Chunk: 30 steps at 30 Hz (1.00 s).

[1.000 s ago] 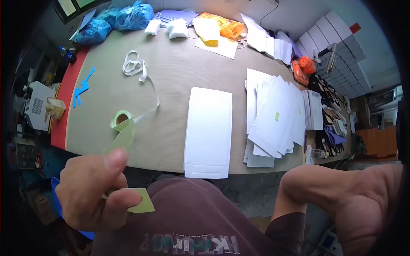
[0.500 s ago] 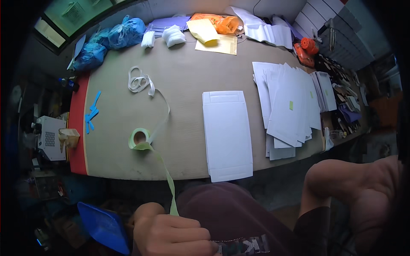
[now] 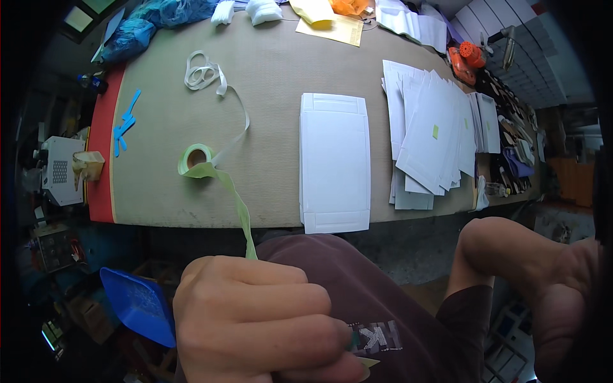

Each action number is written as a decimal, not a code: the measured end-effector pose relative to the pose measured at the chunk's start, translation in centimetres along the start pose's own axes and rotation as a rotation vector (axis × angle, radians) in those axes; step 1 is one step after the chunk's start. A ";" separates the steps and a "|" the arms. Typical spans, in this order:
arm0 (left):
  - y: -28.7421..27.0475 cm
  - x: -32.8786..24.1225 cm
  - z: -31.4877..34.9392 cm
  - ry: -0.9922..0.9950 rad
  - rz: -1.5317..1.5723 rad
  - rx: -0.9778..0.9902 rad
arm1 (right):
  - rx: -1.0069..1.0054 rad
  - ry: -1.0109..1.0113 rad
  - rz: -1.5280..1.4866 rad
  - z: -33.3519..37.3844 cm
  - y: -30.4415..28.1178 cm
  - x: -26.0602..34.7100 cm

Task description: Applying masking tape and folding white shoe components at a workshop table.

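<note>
Low in the picture, my left hand point(image 3: 252, 319) is closed on a pale green tape strip point(image 3: 242, 214). The strip runs down from the green tape roll point(image 3: 184, 159) on the table, and a bit of it shows below my fingertips. A white ribbon-like strip point(image 3: 203, 75) lies in loose loops beyond the roll and trails back to it. My right arm is bent at the right edge, with my right hand point(image 3: 562, 325) raised near the camera. Its fingers are hidden. A white flat cardboard stack point(image 3: 335, 159) lies at the table's near edge.
White flat sheets point(image 3: 431, 131) are piled on the right. Blue plastic pieces point(image 3: 126, 124) lie at the left by the red table edge point(image 3: 102, 156). Blue bags point(image 3: 131, 41) and a yellow envelope point(image 3: 329, 29) are at the back. A blue bin point(image 3: 137, 306) stands below left.
My left hand has come up, closer to the camera, with the green strip still in it. The view has tilted down, so the table sits higher in the picture. The right arm stays bent.
</note>
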<state>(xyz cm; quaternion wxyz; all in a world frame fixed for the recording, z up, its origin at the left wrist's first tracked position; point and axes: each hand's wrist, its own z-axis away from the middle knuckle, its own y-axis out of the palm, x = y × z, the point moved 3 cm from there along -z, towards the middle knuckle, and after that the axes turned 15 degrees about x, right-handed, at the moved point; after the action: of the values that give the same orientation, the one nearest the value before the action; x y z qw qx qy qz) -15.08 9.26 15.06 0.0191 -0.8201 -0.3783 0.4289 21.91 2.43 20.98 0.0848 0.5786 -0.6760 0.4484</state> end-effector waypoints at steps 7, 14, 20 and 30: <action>-0.7 3.9 3.6 -0.444 0.206 -0.454 | -0.067 -0.035 -0.050 -6.6 7.7 0.2; 2.3 10.3 7.5 -0.814 0.223 -0.315 | 0.217 0.288 -0.529 -1.0 25.1 -10.5; 4.0 11.0 8.6 -0.863 0.172 -0.268 | -0.080 0.472 -0.227 -1.1 25.6 -10.2; 3.7 11.0 8.9 -0.775 0.077 -0.254 | -0.240 -0.052 -0.447 -6.7 20.6 1.3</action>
<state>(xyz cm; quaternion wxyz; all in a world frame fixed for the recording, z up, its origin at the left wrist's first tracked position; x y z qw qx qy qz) -15.40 11.00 0.57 -0.2426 -0.6073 -0.3764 0.6563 1.05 4.77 15.25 0.2324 0.7109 -0.5816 0.3199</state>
